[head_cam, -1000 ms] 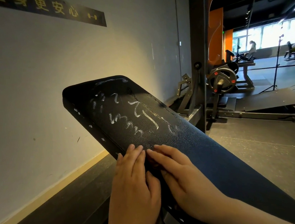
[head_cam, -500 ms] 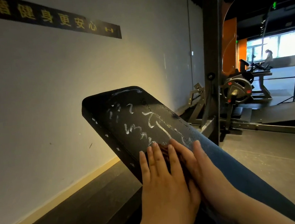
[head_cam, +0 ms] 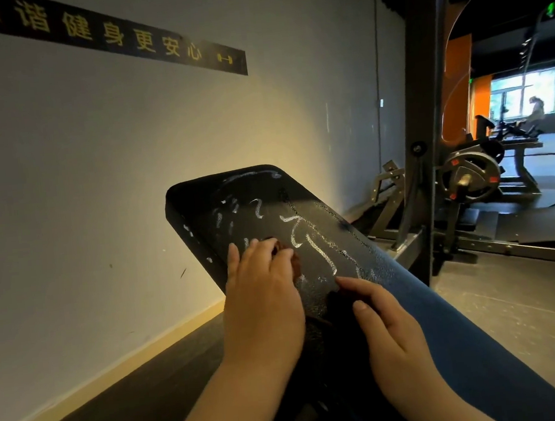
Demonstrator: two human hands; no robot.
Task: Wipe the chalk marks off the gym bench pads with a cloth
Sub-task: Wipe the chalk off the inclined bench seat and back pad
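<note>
Head view: left hand (head_cam: pixel 263 298) and right hand (head_cam: pixel 390 328) on a tilted black bench pad (head_cam: pixel 267 191) scrawled with white chalk marks (head_cam: pixel 309 241).

Of the two hands, the left has its fingers curled over a dark reddish-brown cloth (head_cam: pixel 296 263), holding it against the pad's upper left part, among the marks. The right lies lower on the pad, just right of the left, fingers loose and grasping nothing, index fingertip near the lowest strokes. A grey wall (head_cam: pixel 98 175) stands behind, with a weight machine (head_cam: pixel 471 176) at right.
</note>
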